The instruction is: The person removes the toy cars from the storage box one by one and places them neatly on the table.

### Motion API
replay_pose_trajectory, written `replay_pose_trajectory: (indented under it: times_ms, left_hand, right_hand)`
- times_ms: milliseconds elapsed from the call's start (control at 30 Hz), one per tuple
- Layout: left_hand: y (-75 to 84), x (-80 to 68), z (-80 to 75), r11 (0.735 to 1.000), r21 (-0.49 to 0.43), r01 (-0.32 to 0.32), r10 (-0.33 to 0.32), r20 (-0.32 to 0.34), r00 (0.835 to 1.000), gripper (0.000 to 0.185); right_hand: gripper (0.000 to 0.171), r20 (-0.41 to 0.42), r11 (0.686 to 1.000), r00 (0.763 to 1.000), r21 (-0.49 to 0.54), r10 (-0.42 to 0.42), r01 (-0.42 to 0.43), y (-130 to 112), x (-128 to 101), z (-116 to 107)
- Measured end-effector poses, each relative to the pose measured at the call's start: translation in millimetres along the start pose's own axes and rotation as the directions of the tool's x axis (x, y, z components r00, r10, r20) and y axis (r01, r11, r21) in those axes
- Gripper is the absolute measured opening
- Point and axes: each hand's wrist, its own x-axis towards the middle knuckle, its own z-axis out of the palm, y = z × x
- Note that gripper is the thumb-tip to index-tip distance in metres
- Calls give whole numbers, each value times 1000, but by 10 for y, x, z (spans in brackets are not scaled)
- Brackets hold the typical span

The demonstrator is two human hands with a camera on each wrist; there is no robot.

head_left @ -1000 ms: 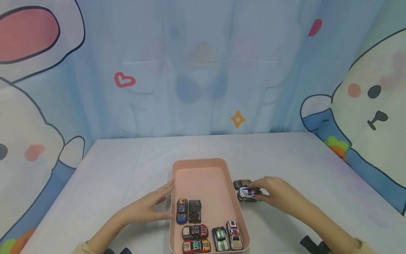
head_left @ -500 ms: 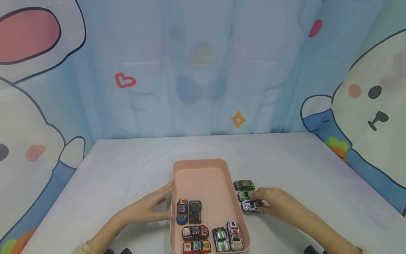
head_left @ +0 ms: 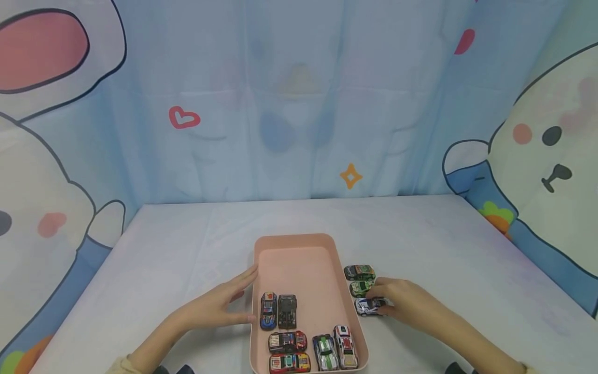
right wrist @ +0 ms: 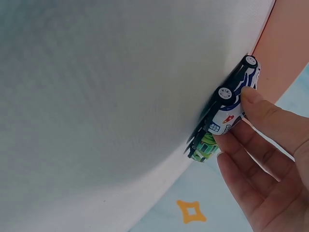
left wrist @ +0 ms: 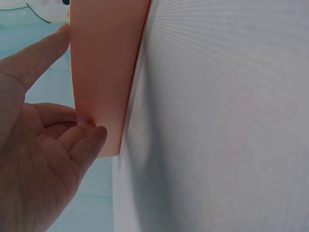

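A white and blue toy car (head_left: pixel 368 306) stands on the table beside the tray's right side. My right hand (head_left: pixel 406 301) pinches it between thumb and fingers, as the right wrist view shows closely. Just behind it are a green toy car (head_left: pixel 361 288), partly covered by my fingers, and a dark toy car (head_left: pixel 359 272), lined up in a short row. My left hand (head_left: pixel 210 306) rests against the left wall of the pink tray (head_left: pixel 299 240). In the left wrist view its extended fingers touch the tray's outer side.
Several toy cars lie in the tray's near half: a blue one (head_left: pixel 268 310), a black one (head_left: pixel 287 311), two red ones (head_left: pixel 287 342), a green and white one (head_left: pixel 325 352), and a white and red one (head_left: pixel 345 346). A white cloth (head_left: pixel 187 234) covers the table; a printed curtain (head_left: pixel 299 104) hangs behind.
My right hand has brought the white and blue car toward me, down onto the table, and the green car behind it has come into sight. My left hand and the tray stay put.
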Motion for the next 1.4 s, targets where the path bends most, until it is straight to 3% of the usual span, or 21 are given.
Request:
replay_pose_trajectory:
  times_ms: [433,633,800,967,1233,1400]
  left_hand:
    - [-12,4,-2,1000,11,9,-9,-2,1000,90]
    - [-1,8,-1,1000,1,18,-18,-3,1000,91]
    - [8,8,-1,1000,7,24,-24,-6,1000,90]
    - [12,8,-1,1000,9,28,-28,-7,1000,90]
    - [-2,6,-3,1000,10,21,-21,-8,1000,90]
    - [-4,9,0,1000,9,18,-18,-7,1000,90]
  right_hand:
    - [28,9,998,1000,-58,10,-10,-9,25,10]
    - [28,-30,997,1000,-77,-4,2,-113,46,-130]
    - [31,-46,998,997,-2,-65,65,-323,75,-251]
    - [28,42,987,993,119,-112,106,-537,139,-206]
    - [27,129,926,966,338,-224,169,-674,308,-11]
    - [28,177,913,952,368,-251,173,-718,396,64]
